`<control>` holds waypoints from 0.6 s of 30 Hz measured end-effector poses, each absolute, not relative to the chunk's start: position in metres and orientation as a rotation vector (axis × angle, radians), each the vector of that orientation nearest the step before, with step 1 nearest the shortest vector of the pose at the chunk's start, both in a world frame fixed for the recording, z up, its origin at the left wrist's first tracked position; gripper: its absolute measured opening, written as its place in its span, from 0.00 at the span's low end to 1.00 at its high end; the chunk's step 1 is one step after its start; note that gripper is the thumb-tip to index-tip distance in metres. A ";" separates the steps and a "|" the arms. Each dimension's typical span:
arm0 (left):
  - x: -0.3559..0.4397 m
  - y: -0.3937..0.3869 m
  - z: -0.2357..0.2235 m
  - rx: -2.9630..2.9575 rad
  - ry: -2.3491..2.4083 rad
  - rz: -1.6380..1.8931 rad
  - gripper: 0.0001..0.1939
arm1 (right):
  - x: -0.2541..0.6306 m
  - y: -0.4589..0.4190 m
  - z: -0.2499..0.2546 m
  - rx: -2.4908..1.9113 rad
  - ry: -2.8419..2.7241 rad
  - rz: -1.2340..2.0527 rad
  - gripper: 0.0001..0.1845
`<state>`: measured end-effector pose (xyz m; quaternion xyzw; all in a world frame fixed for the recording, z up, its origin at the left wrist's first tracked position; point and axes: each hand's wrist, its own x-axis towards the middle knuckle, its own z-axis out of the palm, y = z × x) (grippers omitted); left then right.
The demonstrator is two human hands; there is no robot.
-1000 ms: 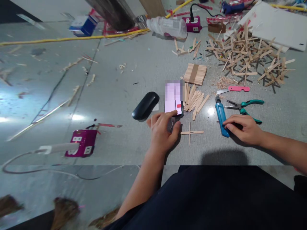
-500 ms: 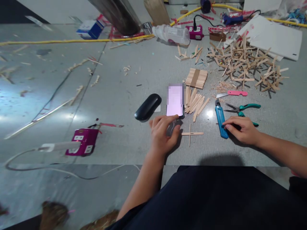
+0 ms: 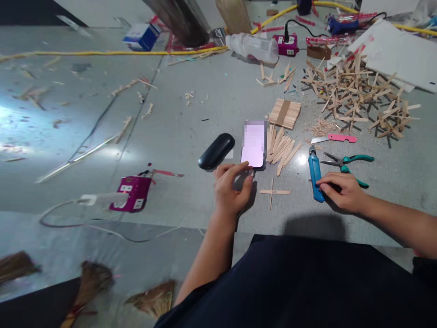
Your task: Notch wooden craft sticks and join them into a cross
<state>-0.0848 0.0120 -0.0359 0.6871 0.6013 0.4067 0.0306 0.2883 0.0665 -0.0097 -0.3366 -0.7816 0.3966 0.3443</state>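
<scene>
My left hand (image 3: 232, 187) rests on the grey floor with its fingers apart. Its index fingertip touches the near edge of a lit phone (image 3: 254, 145) lying flat. A black oval case (image 3: 216, 151) lies just left of the phone. A cross made of two wooden sticks (image 3: 273, 192) sits to the right of this hand. My right hand (image 3: 341, 192) rests curled on the floor, thumb and fingertips against the handle end of a blue utility knife (image 3: 314, 172). It partly covers the lower handle of green pliers (image 3: 348, 160).
Loose wooden sticks (image 3: 282, 146) and a taped bundle (image 3: 285, 114) lie beyond the phone, with a big heap of stick crosses (image 3: 355, 89) farther right. Also around are a pink-handled blade (image 3: 336, 138), a magenta power strip (image 3: 131, 193) with cable, a plastic bottle (image 3: 254, 47) and a white board (image 3: 392, 48).
My left fingers have slid back from the phone's lower screen to its near edge. The right hand stays by the knife. The view has shifted slightly.
</scene>
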 end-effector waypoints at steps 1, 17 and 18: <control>-0.086 0.012 -0.037 2.128 1.841 1.257 0.18 | 0.285 0.067 -0.010 -0.885 -2.020 1.031 0.10; -0.092 0.016 -0.043 1.993 1.910 1.247 0.13 | 0.271 0.067 -0.015 -1.018 -1.842 1.097 0.11; -0.094 0.016 -0.045 1.933 1.942 1.272 0.10 | 0.272 0.067 -0.015 -1.021 -1.841 1.103 0.11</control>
